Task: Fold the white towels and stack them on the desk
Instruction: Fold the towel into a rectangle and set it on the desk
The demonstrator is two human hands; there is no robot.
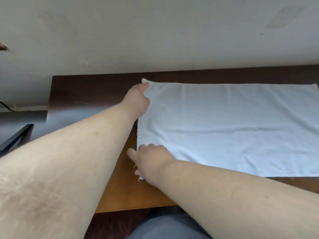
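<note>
Bare forearms (72, 169), grey trousers (165, 228)

Bare desk (89, 94) left of the towel (224, 128), open for reaching. Narrow bare strip along the near edge. Wall (155, 40) right behind the far edge. Both forearms crossing the near left corner.

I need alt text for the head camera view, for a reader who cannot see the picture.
Both hands grip the left edge of a white towel spread flat on a brown wooden desk: the left hand at the far corner, the right hand at the near corner. A pale wall stands behind the desk.
</note>
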